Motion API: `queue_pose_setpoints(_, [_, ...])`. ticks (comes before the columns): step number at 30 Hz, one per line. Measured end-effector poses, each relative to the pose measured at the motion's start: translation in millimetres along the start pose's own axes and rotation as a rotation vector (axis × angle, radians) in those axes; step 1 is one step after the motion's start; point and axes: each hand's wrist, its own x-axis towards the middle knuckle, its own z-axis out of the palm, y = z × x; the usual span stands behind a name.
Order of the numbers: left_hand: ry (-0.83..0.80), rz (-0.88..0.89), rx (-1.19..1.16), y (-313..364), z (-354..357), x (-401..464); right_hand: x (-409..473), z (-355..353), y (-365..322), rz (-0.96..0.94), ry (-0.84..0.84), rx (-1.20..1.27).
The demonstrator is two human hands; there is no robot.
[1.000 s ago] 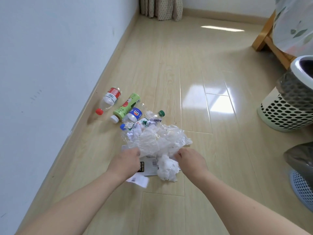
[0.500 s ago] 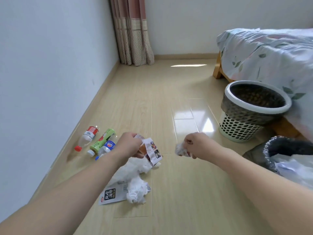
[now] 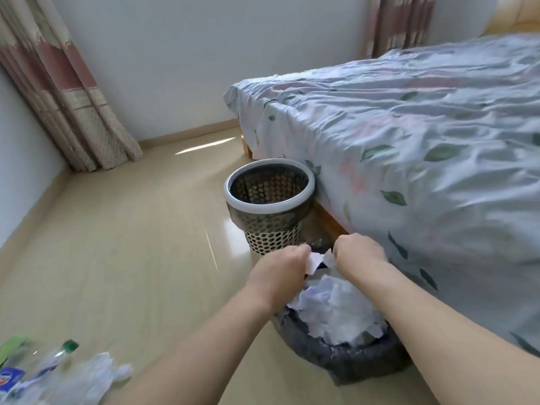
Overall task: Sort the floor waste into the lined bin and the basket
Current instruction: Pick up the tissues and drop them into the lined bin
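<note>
Left hand [image 3: 279,271]: fingers curled, pinching a white paper scrap [image 3: 312,263].
Right hand [image 3: 358,252]: fingers closed on a second white scrap [image 3: 328,258], only a corner showing.
Scraps: touching or nearly so between the two fists; left one hangs down from the fingers, long axis roughly vertical.
Bin [image 3: 350,358]: dark liner, directly under both hands, heaped with crumpled white paper [image 3: 336,308] up to the rim.
Basket [image 3: 268,206]: perforated, white rim, upright, just beyond the fingertips; nothing to be made out inside.
Bed [image 3: 409,156]: edge runs close along the right of the right hand; bin and basket both sit against it.
Floor [image 3: 131,244]: wide bare stretch left of the left hand, out to wall and curtain [image 3: 73,112].
Leftovers: bottles [image 3: 43,363] and clear plastic wrap [image 3: 93,378], blurred, well behind and left of the left wrist; bottle with green cap points up and right.
</note>
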Motion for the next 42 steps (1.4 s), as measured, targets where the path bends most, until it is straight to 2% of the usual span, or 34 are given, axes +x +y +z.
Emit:
queue_pose_setpoints(1, [-0.108, 0.058, 0.092, 11, 20, 4, 2, 12, 10, -0.005, -0.059, -0.029])
queue_pose_setpoints(3, [-0.383, 0.055, 0.162, 24, 50, 4, 4, 35, 17, -0.033, -0.272, -0.068])
queue_pose_setpoints(4, [-0.469, 0.048, 0.170, 26, 59, 4, 5, 42, 19, -0.039, -0.383, -0.090])
queue_pose_setpoints(5, [-0.482, 0.045, 0.161, 26, 61, 4, 7, 42, 20, -0.045, -0.444, -0.102])
queue_pose_setpoints(7, [-0.361, 0.050, 0.127, 17, 50, 3, 12, 33, 17, -0.049, -0.404, -0.084])
queue_pose_setpoints(10, [-0.190, 0.038, 0.103, -15, 18, -2, 14, 5, -3, -0.084, -0.199, -0.032])
queue_pose_setpoints(13, [-0.090, -0.084, 0.173, -65, -19, -22, 12, -7, -50, -0.243, -0.004, 0.080])
queue_pose_setpoints(16, [-0.062, -0.254, 0.227, -122, -53, -63, -3, -3, -125, -0.413, 0.053, 0.164])
queue_pose_setpoints(19, [-0.103, -0.350, 0.270, -172, -72, -118, -25, 9, -197, -0.537, 0.012, 0.193])
queue_pose_setpoints(24, [-0.183, -0.496, 0.279, -268, -97, -260, -83, 59, -349, -0.740, -0.127, 0.247])
queue_pose_setpoints(28, [-0.198, -0.620, 0.217, -341, -96, -375, -123, 111, -437, -0.819, -0.280, 0.203])
queue_pose_setpoints(33, [-0.273, -0.685, 0.101, -384, -42, -491, -151, 161, -493, -0.796, -0.407, 0.088])
queue_pose_setpoints(37, [-0.308, -0.584, -0.010, -389, 32, -522, -152, 189, -512, -0.729, -0.417, 0.022])
queue_pose_setpoints(39, [-0.286, -0.581, -0.054, -390, 58, -524, -151, 199, -524, -0.670, -0.411, 0.035])
queue_pose_setpoints(42, [-0.136, -0.537, -0.033, -385, 83, -528, -154, 212, -542, -0.554, -0.393, 0.070])
